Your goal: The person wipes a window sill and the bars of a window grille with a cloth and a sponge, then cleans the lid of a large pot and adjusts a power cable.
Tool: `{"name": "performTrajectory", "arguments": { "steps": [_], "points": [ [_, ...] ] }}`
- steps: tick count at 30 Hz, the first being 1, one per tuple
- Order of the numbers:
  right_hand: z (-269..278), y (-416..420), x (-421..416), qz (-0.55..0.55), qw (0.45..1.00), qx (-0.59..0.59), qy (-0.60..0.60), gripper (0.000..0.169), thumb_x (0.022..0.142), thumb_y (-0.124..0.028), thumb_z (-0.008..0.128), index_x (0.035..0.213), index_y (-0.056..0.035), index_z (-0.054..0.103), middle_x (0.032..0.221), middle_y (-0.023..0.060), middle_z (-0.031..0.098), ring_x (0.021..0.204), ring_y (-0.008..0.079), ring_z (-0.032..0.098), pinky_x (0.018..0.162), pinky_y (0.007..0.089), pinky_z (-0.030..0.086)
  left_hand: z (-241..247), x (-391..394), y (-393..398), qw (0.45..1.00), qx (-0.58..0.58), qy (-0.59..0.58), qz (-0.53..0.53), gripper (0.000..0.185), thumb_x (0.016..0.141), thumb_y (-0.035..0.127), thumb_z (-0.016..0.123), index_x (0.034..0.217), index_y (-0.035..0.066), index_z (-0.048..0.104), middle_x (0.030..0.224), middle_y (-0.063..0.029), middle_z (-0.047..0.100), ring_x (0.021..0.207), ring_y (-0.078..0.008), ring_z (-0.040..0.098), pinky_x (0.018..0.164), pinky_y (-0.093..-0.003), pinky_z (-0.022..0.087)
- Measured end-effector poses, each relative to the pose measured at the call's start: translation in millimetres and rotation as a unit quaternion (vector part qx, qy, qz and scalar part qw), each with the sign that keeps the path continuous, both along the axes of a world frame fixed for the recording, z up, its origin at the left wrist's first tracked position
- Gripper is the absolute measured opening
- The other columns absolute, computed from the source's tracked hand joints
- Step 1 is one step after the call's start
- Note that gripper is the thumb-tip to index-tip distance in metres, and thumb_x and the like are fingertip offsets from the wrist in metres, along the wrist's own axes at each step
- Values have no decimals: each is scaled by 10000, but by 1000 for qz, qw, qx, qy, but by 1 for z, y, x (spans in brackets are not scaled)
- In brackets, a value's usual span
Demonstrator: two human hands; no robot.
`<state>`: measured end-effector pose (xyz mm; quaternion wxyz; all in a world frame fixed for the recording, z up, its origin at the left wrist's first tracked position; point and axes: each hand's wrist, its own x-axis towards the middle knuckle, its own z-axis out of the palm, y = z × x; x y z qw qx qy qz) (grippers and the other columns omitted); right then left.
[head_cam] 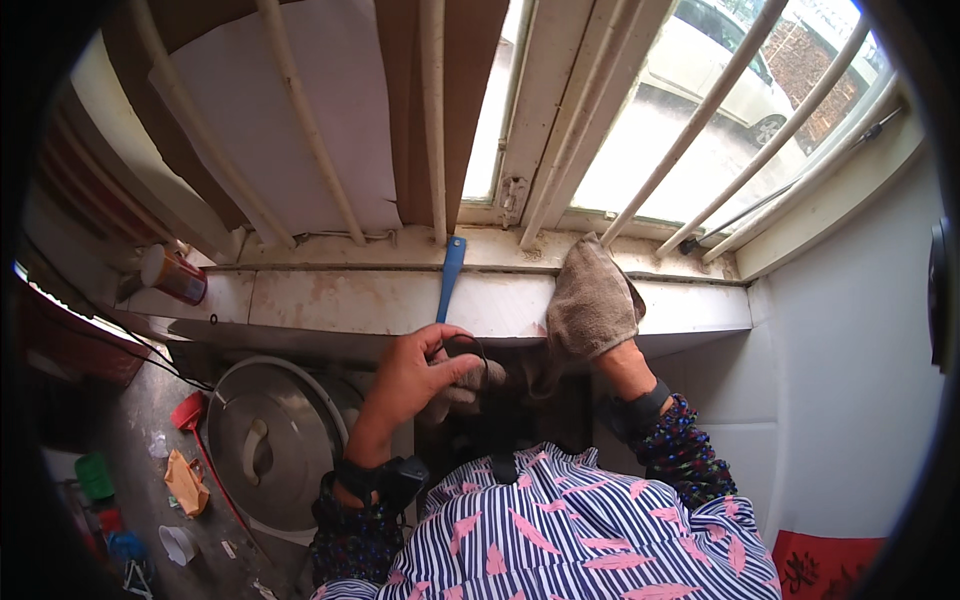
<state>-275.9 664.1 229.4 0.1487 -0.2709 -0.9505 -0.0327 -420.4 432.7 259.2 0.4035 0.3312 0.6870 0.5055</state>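
My right hand (628, 367) is mostly covered by a brown cloth (592, 304), which it presses on the tiled window sill (345, 300) near the bars; the fingers are hidden under it. My left hand (420, 375) is raised in front of the sill edge, thumb and fingers closed on a thin dark loop, perhaps a cord or band (484, 352). Greyish-brown cloth (457, 394) shows beside and beneath its fingers; whether they grip it too is unclear. A blue plastic strip or handle (452, 277) with a hole at its end lies across the sill above the left hand.
Painted metal bars (307, 120) rise behind the sill. A reddish container (176, 275) lies tipped at its left. Below left are a large lidded metal pot (274, 442), a red long-handled tool (189, 410) and litter on the floor. A white wall (855, 360) bounds the right.
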Motion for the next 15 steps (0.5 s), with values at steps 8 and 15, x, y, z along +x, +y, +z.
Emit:
{"name": "performTrajectory", "arguments": {
  "steps": [8,15],
  "points": [
    [1,29,-37,90,967,-240,11,338,855,-84,522,1183,-3,535,1159,112,569,1099,212,496,970,290,389,25,-1,-10,992,27,-76,-93,374,712,141,788,1054,57,664,755,54,474,716,-39,436,657,-184,385],
    [6,8,-30,127,970,-134,159,234,722,-141,656,941,-62,629,953,133,619,917,356,586,782,425,478,45,7,12,968,48,-129,-209,385,745,139,774,1091,37,640,813,46,524,789,-43,483,706,-190,414]
  ]
}}
